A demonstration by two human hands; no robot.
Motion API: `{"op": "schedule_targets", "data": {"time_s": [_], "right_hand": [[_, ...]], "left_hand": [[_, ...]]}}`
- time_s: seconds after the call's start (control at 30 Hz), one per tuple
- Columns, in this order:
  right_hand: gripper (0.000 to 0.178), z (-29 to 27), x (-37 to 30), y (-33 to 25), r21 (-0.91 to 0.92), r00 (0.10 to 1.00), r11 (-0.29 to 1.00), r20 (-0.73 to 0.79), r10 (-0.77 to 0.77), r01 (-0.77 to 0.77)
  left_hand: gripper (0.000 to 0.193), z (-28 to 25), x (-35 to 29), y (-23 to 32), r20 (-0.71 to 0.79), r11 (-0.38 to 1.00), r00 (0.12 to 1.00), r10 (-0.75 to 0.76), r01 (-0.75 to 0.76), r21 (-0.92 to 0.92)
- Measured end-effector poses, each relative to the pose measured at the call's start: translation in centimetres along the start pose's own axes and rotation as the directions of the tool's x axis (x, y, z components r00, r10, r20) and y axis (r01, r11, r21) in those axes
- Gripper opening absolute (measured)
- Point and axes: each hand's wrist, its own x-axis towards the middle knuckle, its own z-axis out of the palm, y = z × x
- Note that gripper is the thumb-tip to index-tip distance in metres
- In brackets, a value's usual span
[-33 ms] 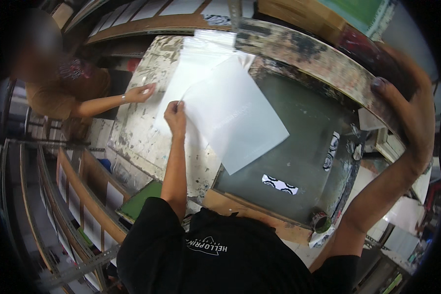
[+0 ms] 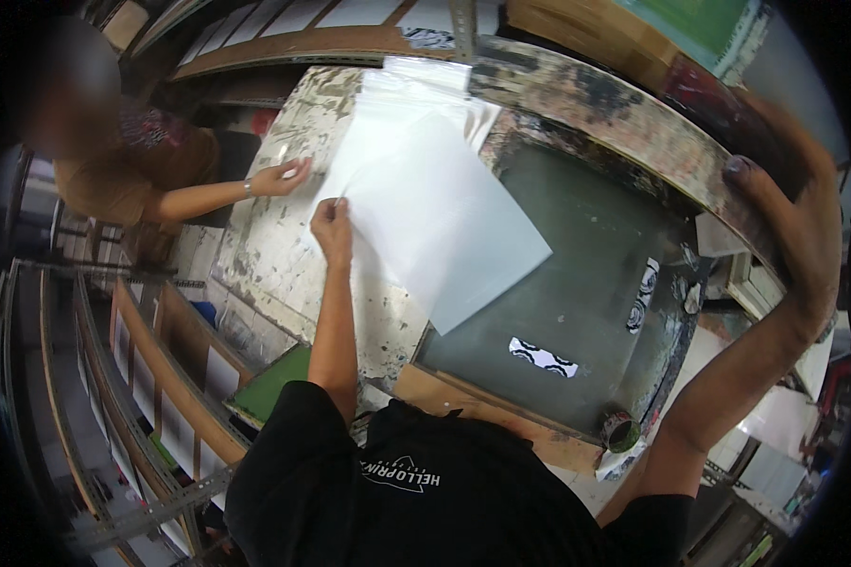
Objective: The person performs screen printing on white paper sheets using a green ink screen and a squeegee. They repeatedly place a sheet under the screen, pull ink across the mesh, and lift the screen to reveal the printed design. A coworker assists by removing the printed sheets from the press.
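We pinch the near-left corner of the white sheet [image 2: 435, 213] with our left hand [image 2: 332, 227], its length running away rightward over the worktop [image 2: 274, 255], while our right hand [image 2: 790, 227] grips the raised screen frame [image 2: 624, 123].

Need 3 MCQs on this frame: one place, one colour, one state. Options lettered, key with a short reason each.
1. Where is the left hand?
A. on the white sheet's left edge
B. on the tape roll
C. on a shelf

2. What colour is the screen mesh?
A. red
B. dark grey-green
C. yellow

3. How is the right hand?
A. hanging free
B. holding a cup
C. gripping the frame's far bar

Key: 1 A, fingers pinch the sheet's edge. 2 B, the mesh reads dull grey-green inside the frame. 3 C, fingers wrap over the paint-stained bar.
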Motion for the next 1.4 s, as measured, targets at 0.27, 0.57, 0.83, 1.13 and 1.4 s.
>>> {"op": "schedule_targets", "data": {"time_s": [0.27, 0.57, 0.83, 1.13, 1.4], "right_hand": [[0.06, -0.3, 0.3, -0.3, -0.111, 0.999, 0.993, 0.023, -0.047, 0.049], [0.059, -0.5, 0.3, 0.7, -0.104, 1.0, 0.995, -0.003, -0.009, 0.008], [0.058, -0.4, 0.5, -0.4, -0.144, 1.0, 0.99, 0.016, -0.006, 0.008], [0.054, -0.4, 0.3, -0.3, -0.08, 0.998, 0.997, 0.059, -0.013, 0.017], [0.052, 0.8, -1.4, -6.9, -0.403, 0.985, 0.907, -0.053, -0.162, 0.127]], "left_hand": [[0.037, -12.5, 3.0, -3.9, -0.52, 0.961, 0.854, 0.024, 0.124, 0.248], [0.036, -1.5, -9.8, 3.0, 0.457, 0.522, 0.736, 0.5, -0.677, 0.519], [0.01, 0.2, -8.4, 4.1, 0.268, 0.987, 0.955, 0.125, -0.147, 0.061], [0.06, 6.0, -17.5, 5.2, 0.908, 0.571, 0.413, 0.075, -0.764, 0.3], [0.064, 17.9, -24.3, 7.7, 0.937, 0.568, 0.063, 0.344, -0.809, -0.154]]}}
